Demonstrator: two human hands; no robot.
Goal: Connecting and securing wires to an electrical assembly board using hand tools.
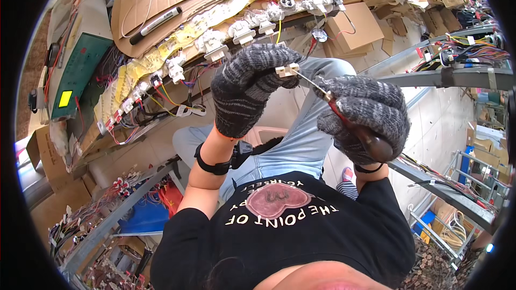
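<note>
My left hand [242,88], in a grey-black knitted glove, is closed with a small white plastic connector [286,70] pinched at its fingertips. My right hand [379,110], gloved the same way, wraps round the red and dark handle of a thin-shafted tool like a screwdriver [379,149]. The tool's slim metal shaft points left, and its tip meets the connector's right side. Whether the tip goes inside it is too small to tell. Both hands are raised above my lap.
Ahead runs a bench edge with a row of white connector holders [215,47] and yellowed tape [131,78]. A marker [156,25] lies on cardboard. A green tester [80,75] with a lit display stands left. Metal rails [446,78] carrying wire bundles [467,48] flank me; cardboard boxes [355,27] sit behind.
</note>
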